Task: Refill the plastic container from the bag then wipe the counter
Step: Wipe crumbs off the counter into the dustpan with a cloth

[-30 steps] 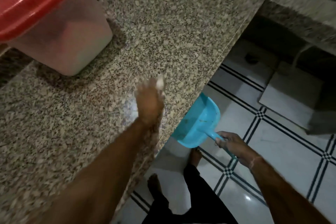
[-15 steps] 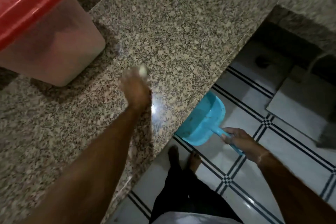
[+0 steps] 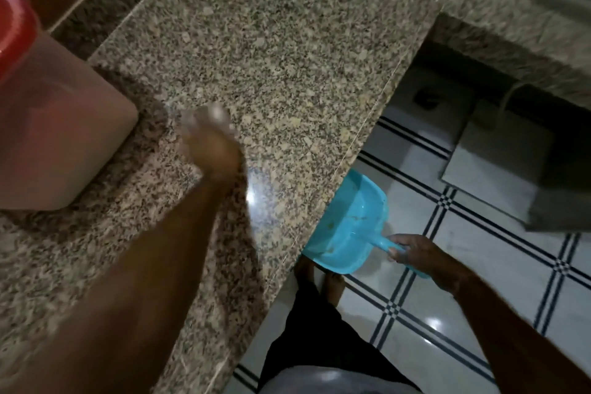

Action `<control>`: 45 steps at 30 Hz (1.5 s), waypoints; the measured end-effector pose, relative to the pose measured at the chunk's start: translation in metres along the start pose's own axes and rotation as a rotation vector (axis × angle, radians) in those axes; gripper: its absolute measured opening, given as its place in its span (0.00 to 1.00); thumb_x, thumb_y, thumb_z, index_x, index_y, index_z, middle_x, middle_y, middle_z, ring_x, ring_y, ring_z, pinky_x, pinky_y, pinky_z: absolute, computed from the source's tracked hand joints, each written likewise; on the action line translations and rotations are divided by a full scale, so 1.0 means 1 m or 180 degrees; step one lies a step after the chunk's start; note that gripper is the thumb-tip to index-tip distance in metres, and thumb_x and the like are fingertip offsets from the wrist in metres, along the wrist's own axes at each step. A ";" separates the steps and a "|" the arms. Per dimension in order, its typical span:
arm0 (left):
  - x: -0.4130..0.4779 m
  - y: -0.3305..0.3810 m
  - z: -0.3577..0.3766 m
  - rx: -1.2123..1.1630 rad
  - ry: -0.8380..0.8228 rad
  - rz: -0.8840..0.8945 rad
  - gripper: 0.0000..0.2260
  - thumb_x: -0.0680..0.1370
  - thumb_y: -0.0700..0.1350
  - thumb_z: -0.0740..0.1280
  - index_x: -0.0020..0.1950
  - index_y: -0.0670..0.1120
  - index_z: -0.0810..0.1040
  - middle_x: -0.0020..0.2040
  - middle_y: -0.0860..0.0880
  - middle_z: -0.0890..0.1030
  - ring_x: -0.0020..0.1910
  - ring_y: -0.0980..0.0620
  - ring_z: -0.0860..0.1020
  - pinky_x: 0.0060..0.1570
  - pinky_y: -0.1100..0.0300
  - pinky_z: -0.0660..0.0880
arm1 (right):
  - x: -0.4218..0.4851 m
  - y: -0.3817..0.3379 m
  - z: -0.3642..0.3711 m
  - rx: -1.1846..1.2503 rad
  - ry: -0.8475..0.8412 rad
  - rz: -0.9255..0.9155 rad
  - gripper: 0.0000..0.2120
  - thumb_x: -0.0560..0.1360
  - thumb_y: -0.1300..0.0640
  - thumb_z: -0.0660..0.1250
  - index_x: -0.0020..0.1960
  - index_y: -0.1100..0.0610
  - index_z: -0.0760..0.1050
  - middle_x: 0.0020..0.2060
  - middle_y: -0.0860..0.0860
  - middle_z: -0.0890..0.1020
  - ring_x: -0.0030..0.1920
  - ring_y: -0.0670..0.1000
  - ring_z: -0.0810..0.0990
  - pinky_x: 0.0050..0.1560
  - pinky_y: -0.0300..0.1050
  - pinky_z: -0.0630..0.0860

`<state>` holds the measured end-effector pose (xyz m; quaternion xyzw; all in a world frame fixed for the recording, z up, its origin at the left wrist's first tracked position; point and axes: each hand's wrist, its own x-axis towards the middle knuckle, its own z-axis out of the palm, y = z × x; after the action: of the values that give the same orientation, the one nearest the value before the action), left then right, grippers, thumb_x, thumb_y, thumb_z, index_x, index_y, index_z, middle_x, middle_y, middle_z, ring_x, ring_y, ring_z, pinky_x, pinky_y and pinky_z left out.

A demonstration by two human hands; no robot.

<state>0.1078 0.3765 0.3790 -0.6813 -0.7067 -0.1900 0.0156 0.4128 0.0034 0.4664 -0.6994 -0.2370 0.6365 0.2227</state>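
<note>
Beside the plastic container (image 3: 60,137), the blurred left hand (image 3: 211,144) sweeps the counter (image 3: 287,51), grip unclear; right hand (image 3: 422,254) clasps the dustpan (image 3: 348,227).

The counter (image 3: 287,51) filling the upper middle of the frame is speckled granite, polished enough to throw a white glare at the centre. At the left edge the plastic container (image 3: 57,137) has cloudy translucent walls and a glossy red lid (image 3: 14,25). The dustpan (image 3: 351,227) at lower centre-right is smooth, shiny turquoise plastic with a few specks on it. The floor (image 3: 479,313) at lower right is glossy pale tile with dark lines, mirroring light spots.
</note>
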 end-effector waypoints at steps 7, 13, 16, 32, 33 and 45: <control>-0.027 0.091 -0.133 -0.0957 -0.0882 0.1269 0.23 0.84 0.63 0.48 0.62 0.54 0.78 0.50 0.52 0.78 0.47 0.51 0.77 0.47 0.53 0.75 | -0.004 -0.001 -0.006 0.0073 0.0214 0.0006 0.07 0.79 0.59 0.71 0.56 0.57 0.83 0.43 0.52 0.83 0.48 0.51 0.80 0.51 0.45 0.75; 0.061 0.072 -0.119 -0.0314 -0.0757 0.0200 0.21 0.82 0.57 0.54 0.69 0.49 0.75 0.65 0.40 0.75 0.64 0.39 0.73 0.62 0.48 0.68 | -0.019 0.016 0.010 -0.0112 0.0462 -0.0090 0.13 0.74 0.47 0.72 0.55 0.53 0.85 0.48 0.56 0.86 0.51 0.60 0.83 0.58 0.58 0.79; 0.018 0.132 -0.131 -0.1069 -0.1421 0.1490 0.26 0.81 0.65 0.53 0.64 0.51 0.81 0.60 0.46 0.80 0.58 0.45 0.75 0.50 0.62 0.65 | -0.026 0.031 0.018 -0.0129 0.0527 -0.0119 0.08 0.78 0.53 0.73 0.55 0.53 0.85 0.51 0.61 0.85 0.56 0.64 0.82 0.62 0.65 0.77; -0.222 -0.095 -0.268 -0.1585 -0.1786 0.2068 0.16 0.82 0.55 0.57 0.57 0.54 0.84 0.55 0.56 0.78 0.53 0.52 0.76 0.52 0.47 0.71 | -0.089 0.077 0.090 -0.0015 0.0146 -0.0248 0.08 0.80 0.57 0.71 0.57 0.48 0.84 0.51 0.51 0.87 0.57 0.52 0.84 0.61 0.49 0.78; -0.231 -0.104 -0.277 -0.1653 -0.1748 0.2038 0.15 0.82 0.54 0.58 0.56 0.53 0.84 0.54 0.58 0.78 0.53 0.55 0.75 0.52 0.48 0.71 | -0.095 0.082 0.098 -0.0002 0.0122 -0.0254 0.08 0.80 0.56 0.71 0.57 0.47 0.84 0.51 0.50 0.88 0.57 0.52 0.84 0.61 0.48 0.78; -0.194 -0.104 -0.257 -0.1484 -0.1364 0.0610 0.14 0.84 0.51 0.58 0.59 0.49 0.82 0.54 0.46 0.81 0.53 0.47 0.78 0.53 0.48 0.76 | -0.121 0.128 0.132 0.0087 -0.0091 -0.0252 0.14 0.75 0.46 0.75 0.57 0.51 0.85 0.47 0.52 0.85 0.51 0.51 0.81 0.55 0.48 0.76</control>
<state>-0.0397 0.1167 0.5368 -0.7544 -0.5641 -0.1967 -0.2719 0.2786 -0.1705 0.4710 -0.6772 -0.2589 0.6402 0.2539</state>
